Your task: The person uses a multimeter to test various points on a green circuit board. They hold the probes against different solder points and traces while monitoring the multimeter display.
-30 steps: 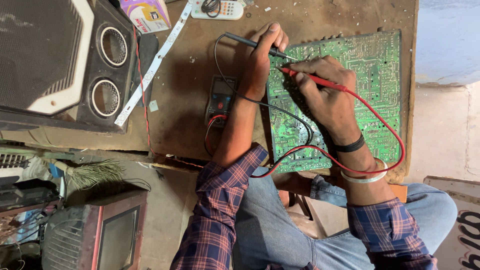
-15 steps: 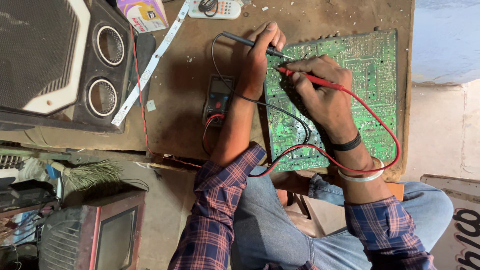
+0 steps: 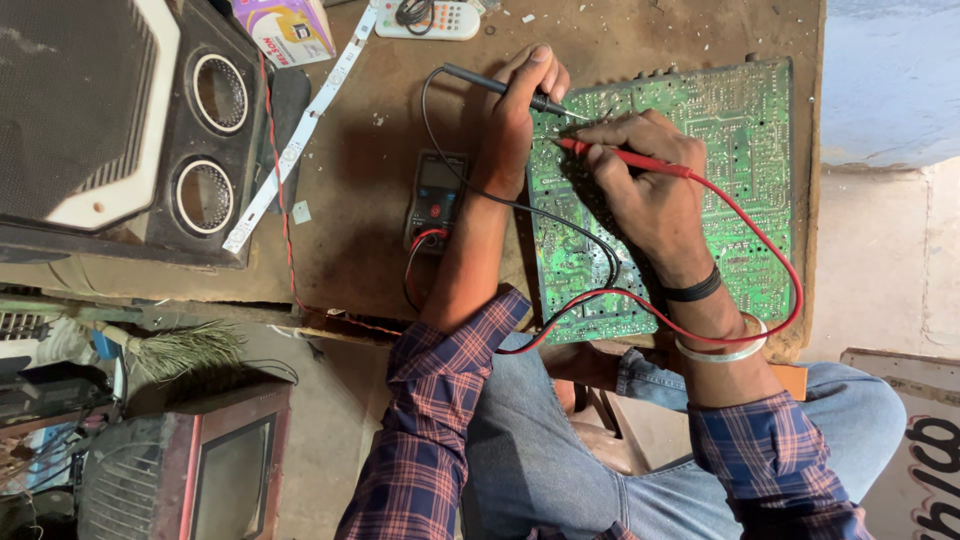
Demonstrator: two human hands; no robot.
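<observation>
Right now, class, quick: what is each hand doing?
Left hand: closed on the black probe, tip on the green circuit board.
Right hand: closed on the red probe, tip on the same board.

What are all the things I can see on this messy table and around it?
Circuit board: one, green, right part of table.
Black probe: one, in left hand, tip on board.
Red probe: one, in right hand, tip on board.
Multimeter: one, dark, beside left forearm.
Speaker box: one, black, two round openings, far left.
White strip: one, beside speaker.
Remote: one, white, top edge.
Small television: one, reddish, bottom left.
Table: one, brown.
Left hand: on black probe.
Right hand: on red probe.
</observation>
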